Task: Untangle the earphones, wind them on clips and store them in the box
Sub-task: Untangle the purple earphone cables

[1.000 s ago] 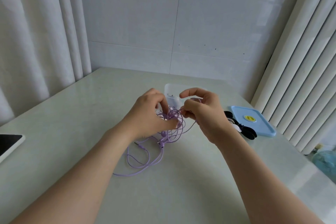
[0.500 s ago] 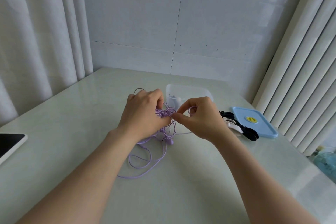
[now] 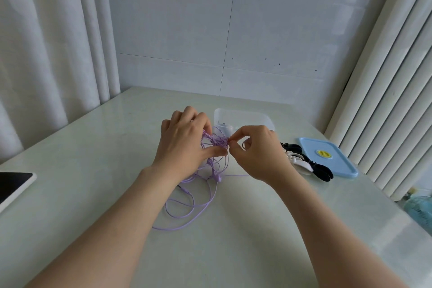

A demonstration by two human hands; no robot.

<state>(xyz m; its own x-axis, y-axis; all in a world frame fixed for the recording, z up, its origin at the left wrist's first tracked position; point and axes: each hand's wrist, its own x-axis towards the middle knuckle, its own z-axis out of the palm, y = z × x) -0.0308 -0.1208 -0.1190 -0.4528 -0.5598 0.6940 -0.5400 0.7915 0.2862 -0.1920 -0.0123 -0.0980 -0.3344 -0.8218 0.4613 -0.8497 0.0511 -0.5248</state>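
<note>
The fingers [image 3: 242, 130] of the right hand [image 3: 259, 154] are pressed together at the tips. The thumb and first finger pinch one thin string of the purple earphones [image 3: 218, 142]. The other fingers of that hand are curled in.

Right next to them, the fingers [image 3: 198, 121] of the left hand [image 3: 183, 141] are bent around the messy knot of the earphones and hold it. The left thumb sits under the knot, close to the pinching tips. The two hands almost touch.

From the knot, purple strings hang down below the fingers. Loose loops lie on the table [image 3: 93, 170], nearer to the person than the fingers, between the two arms. One small earbud [image 3: 219, 178] hangs just below the knot.

Just behind the fingers stands the clear box [image 3: 247, 116]. It is open. Something small and dark is inside, but it is too small to tell what.

To the right of the right hand, the black and white clips [image 3: 304, 163] lie in a row on the table. Just past them the blue lid [image 3: 327, 159] lies flat, with a yellow sticker on top.

Far to the left of the left hand, a flat dark screen [image 3: 11, 184] lies at the table's edge. White curtains [image 3: 46, 42] hang on both sides.
</note>
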